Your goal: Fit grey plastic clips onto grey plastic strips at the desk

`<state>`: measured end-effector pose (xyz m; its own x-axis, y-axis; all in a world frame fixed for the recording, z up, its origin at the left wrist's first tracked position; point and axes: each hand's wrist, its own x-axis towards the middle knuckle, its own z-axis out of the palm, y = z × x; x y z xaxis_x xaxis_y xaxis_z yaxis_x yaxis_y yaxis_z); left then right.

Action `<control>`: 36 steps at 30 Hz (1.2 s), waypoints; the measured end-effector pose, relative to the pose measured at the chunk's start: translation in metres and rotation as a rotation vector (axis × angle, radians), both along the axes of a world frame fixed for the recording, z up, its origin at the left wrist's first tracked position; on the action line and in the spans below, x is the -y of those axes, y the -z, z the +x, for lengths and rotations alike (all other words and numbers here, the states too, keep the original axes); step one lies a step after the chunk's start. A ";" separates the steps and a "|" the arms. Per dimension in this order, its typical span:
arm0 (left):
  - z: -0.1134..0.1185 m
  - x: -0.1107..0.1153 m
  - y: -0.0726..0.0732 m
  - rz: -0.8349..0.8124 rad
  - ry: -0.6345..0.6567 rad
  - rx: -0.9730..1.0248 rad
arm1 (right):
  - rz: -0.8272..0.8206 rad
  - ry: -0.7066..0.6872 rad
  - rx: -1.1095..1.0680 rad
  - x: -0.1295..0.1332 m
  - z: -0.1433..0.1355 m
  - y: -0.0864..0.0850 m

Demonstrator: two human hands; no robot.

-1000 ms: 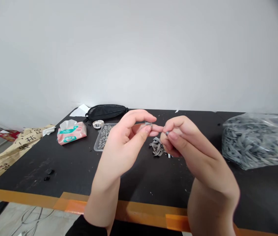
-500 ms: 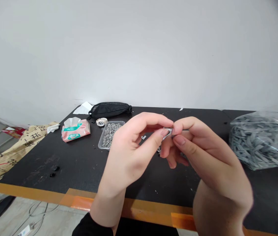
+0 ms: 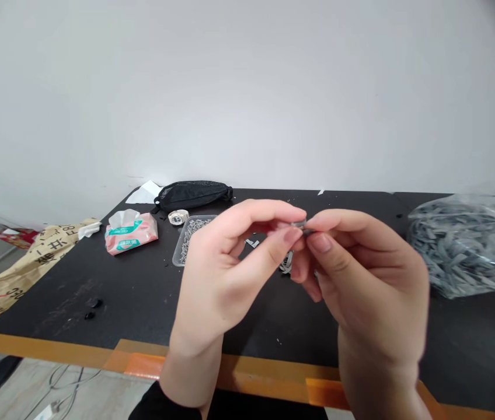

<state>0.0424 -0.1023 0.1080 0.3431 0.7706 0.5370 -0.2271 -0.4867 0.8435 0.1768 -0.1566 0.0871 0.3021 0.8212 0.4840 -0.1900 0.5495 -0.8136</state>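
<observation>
My left hand [image 3: 225, 280] and my right hand [image 3: 365, 274] meet fingertip to fingertip above the black table. Between the left thumb and index finger sits a small grey piece [image 3: 299, 223], mostly covered by the fingers. The right thumb and index finger pinch its other end, where a dark grey bit shows; I cannot make out whether it is one part or two. Below and behind the fingers lie loose grey strips [image 3: 286, 263]. A clear plastic tub [image 3: 177, 256] full of small grey pieces stands behind my left hand, which partly hides it.
On the right lies a clear bag [image 3: 475, 245] packed with grey strips. To the left are a pink tissue pack [image 3: 131, 233], a tape roll [image 3: 178, 217] and a black mesh pouch [image 3: 192, 195]. Orange tape [image 3: 269, 376] lines the table's front edge.
My right hand has turned a little and come in closer to the left. The grey piece now lies flatter between the fingertips. The view has shifted slightly.
</observation>
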 end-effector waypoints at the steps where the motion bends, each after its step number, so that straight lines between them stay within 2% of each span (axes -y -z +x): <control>1: 0.000 0.000 0.000 0.000 0.000 0.008 | 0.001 0.013 0.002 0.000 -0.001 -0.001; 9: 0.003 0.000 0.001 -0.019 0.043 0.093 | -0.016 -0.005 0.036 0.003 0.002 -0.003; 14: 0.005 -0.002 0.001 0.003 0.156 0.106 | 0.014 -0.048 0.014 0.001 0.005 -0.001; 16: 0.005 -0.004 0.001 0.099 0.130 0.074 | 0.029 -0.065 -0.006 -0.001 0.007 0.000; 21: 0.003 -0.005 0.002 0.322 -0.074 -0.056 | 0.013 -0.082 -0.024 -0.009 0.010 0.003; 23: 0.001 -0.005 0.001 0.364 -0.088 -0.093 | 0.011 -0.103 -0.033 -0.010 0.011 0.002; 26: 0.001 -0.006 -0.002 0.213 0.034 0.004 | 0.005 -0.222 -0.084 -0.012 0.014 0.000; 29: 0.004 -0.010 -0.001 -0.006 0.272 0.190 | -0.053 -0.290 -0.084 -0.013 0.018 -0.002; 32: 0.008 -0.014 0.001 -0.121 0.466 0.256 | -0.071 -0.346 -0.052 -0.014 0.022 -0.003; 36: 0.010 -0.018 0.001 -0.180 0.548 0.272 | -0.061 -0.425 -0.058 -0.011 0.025 -0.004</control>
<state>0.0523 -0.0845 0.1067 0.5828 0.6086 0.5384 -0.6202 -0.0951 0.7787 0.2017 -0.1455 0.0911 -0.0441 0.9050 0.4231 -0.4355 0.3637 -0.8234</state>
